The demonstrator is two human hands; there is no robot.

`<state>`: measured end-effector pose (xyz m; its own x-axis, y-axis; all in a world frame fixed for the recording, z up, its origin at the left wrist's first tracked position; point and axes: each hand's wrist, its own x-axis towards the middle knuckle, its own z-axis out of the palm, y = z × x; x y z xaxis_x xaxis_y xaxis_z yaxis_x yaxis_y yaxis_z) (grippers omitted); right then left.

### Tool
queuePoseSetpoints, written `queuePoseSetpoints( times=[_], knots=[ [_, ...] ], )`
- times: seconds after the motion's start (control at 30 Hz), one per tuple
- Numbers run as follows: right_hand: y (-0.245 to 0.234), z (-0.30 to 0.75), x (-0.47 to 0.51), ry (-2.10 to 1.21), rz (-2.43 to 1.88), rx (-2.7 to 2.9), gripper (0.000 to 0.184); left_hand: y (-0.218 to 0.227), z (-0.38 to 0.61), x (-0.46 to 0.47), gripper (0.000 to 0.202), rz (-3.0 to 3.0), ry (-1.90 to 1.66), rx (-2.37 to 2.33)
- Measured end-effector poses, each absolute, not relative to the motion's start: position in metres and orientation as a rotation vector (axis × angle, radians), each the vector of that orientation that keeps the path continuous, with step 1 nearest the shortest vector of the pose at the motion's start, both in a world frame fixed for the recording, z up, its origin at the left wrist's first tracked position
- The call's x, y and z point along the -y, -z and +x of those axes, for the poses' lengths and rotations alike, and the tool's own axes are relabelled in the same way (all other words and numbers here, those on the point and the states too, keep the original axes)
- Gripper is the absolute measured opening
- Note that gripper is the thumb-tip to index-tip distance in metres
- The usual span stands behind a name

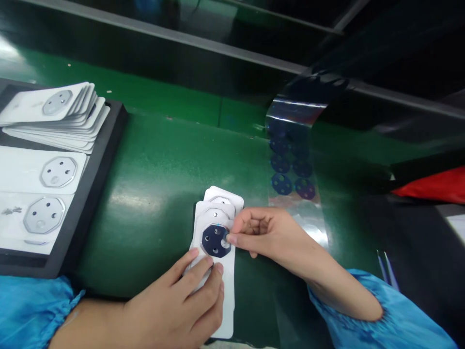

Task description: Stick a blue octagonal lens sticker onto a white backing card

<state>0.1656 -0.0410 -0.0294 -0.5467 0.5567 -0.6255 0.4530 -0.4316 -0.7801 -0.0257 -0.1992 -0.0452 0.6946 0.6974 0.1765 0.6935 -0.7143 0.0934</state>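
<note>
A small stack of white panels (227,291) lies on the green table, slightly fanned at its far end. The top panel has an octagonal recess covered by a dark, shiny film disc (217,241) with several holes. My left hand (181,303) rests over the near part of the panel, its fingers stretched out just below the octagon. At the disc's right edge, my right hand (259,232) pinches between thumb and forefinger, touching the film there. The other fingers of that hand are curled.
A black tray (118,114) on the left holds several white panels (47,104) with silver octagons. Beyond my right hand, a clear strip (296,208) bearing dark round film discs (281,184) curls up at its far end. Tweezers (387,269) and a red item (434,186) lie at the right.
</note>
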Motion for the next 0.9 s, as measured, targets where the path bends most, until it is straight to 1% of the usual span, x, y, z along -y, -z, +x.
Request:
queuePoseSetpoints(
  times=[0.13,0.33,0.5,0.73,0.9],
  knots=[
    [0.0293,0.1639,0.0401,-2.165,-1.432,1.607,0.026,0.0458,-0.0261,0.1981,0.060,2.882,-0.320,-1.166],
    [0.0296,0.1629,0.0401,-2.192,-1.430,1.555,0.027,0.0455,-0.0265,0.1985,0.061,2.876,-0.320,-1.154],
    [0.0275,0.1618,0.0399,-2.200,-1.423,1.525,0.028,0.0447,-0.0264,0.1998,0.058,2.815,-0.397,-1.211],
    [0.0240,0.1583,0.0381,-2.194,-1.441,1.507,0.031,0.0444,-0.0267,0.1989,0.057,2.791,-0.391,-1.198],
    [0.0225,0.1594,0.0395,-2.159,-1.439,1.538,0.028,0.0449,-0.0265,0.1981,0.061,2.781,-0.367,-1.166]
  ],
)
